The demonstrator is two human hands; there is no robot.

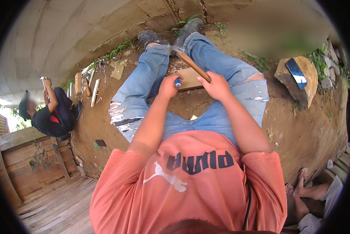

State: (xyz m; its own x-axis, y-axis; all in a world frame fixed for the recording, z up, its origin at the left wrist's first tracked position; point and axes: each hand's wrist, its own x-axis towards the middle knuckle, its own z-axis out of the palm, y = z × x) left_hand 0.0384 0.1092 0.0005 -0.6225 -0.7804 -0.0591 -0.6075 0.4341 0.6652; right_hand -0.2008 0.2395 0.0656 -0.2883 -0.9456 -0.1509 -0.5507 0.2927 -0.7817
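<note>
Work barely begun: left hand (169, 86) fisted on blue-tipped chisel (177, 82) over unmarked plank (188, 79); right hand (217, 85) grips raised hammer (190, 62), blow pending.

A wooden-handled hammer (190, 62) angles over a flat wooden board (189, 79) beside a blue-tipped tool (177, 82).

1. Bare reddish-brown dirt ground (299, 128), dry and cracked, lit by daylight.
2. A pale grey concrete slab wall (65, 35) curves across the top, with green weeds (118, 48) along its foot.
3. Short scraps of light wood (95, 91) lie near that wall.
4. A weathered wooden plank deck (54, 202) sits lower left.
5. A tan rough rock (295, 80) on the right carries a dark flat phone (295, 73).
</note>
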